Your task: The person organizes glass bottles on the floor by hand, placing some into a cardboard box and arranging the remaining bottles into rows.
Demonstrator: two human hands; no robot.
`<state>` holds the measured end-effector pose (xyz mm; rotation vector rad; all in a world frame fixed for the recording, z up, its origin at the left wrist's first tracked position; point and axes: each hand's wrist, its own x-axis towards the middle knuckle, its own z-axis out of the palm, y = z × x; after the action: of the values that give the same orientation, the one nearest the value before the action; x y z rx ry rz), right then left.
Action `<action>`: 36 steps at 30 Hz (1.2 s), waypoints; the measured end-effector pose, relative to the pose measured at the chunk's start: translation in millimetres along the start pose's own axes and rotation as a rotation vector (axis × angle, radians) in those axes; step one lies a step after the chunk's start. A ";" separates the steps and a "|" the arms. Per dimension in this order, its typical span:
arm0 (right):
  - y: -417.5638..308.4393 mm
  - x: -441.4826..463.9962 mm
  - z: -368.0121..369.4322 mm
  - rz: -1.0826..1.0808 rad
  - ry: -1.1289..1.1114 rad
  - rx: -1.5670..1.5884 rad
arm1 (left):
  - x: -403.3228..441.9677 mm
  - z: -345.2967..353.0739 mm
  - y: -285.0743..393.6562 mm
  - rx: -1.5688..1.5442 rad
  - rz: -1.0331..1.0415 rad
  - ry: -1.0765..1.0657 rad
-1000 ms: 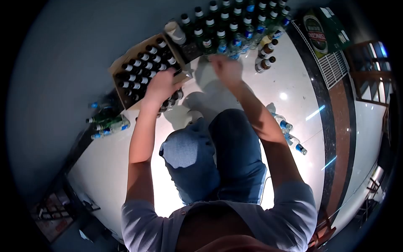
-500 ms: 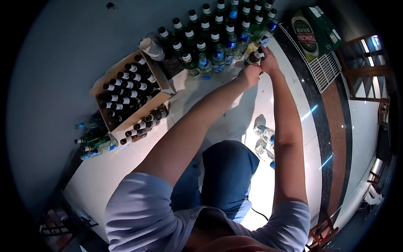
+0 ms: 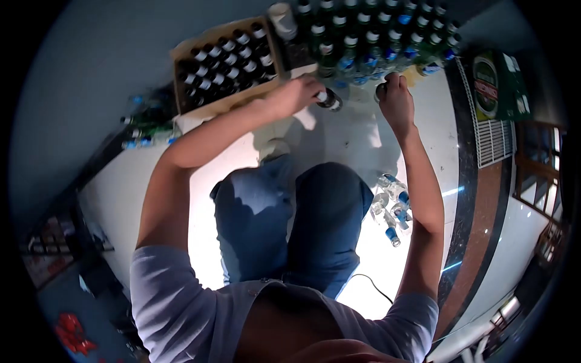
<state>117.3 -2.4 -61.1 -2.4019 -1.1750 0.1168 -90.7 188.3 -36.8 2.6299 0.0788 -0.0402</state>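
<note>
My left hand (image 3: 298, 95) grips a brown glass bottle (image 3: 330, 100) with a pale label, tilted over the floor right of the cardboard box. My right hand (image 3: 397, 101) is closed around another bottle (image 3: 380, 92), mostly covered by the fingers, so its colour is hard to tell. Just beyond that hand stand green bottles (image 3: 351, 45) with white neck labels, in close rows. Clear bottles with blue labels (image 3: 370, 60) stand along their front. The cardboard box (image 3: 227, 100) is filled with upright brown bottles (image 3: 227, 59).
Several clear bottles (image 3: 393, 199) lie on the floor by my right forearm. Green and blue-labelled bottles (image 3: 148, 130) lie left of the box. A pale cylindrical container (image 3: 282, 21) stands behind it. At the right are a green carton (image 3: 501, 85) and a white wire rack (image 3: 493, 144).
My hands, together by the clear bottles before, are now apart. The left one has moved left with the brown bottle towards the box. The whole view has shifted.
</note>
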 end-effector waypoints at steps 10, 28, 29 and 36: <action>-132.7 -1.7 87.0 -0.442 -0.431 0.067 | -97.0 1.4 -58.5 0.054 -0.305 0.033; -170.1 1.4 147.3 -0.435 -0.380 0.145 | -95.2 23.0 -69.0 0.238 -0.513 -0.015; -168.9 0.0 149.8 -0.446 -0.379 0.146 | -96.8 24.9 -68.1 0.237 -0.534 -0.021; -164.7 -10.6 151.0 -0.493 -0.349 0.026 | -141.6 -5.7 -31.4 0.165 -0.518 0.261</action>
<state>-50.0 131.9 -124.6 -2.0472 -1.8747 0.3988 -233.9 211.6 -41.0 2.6887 0.8753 0.1241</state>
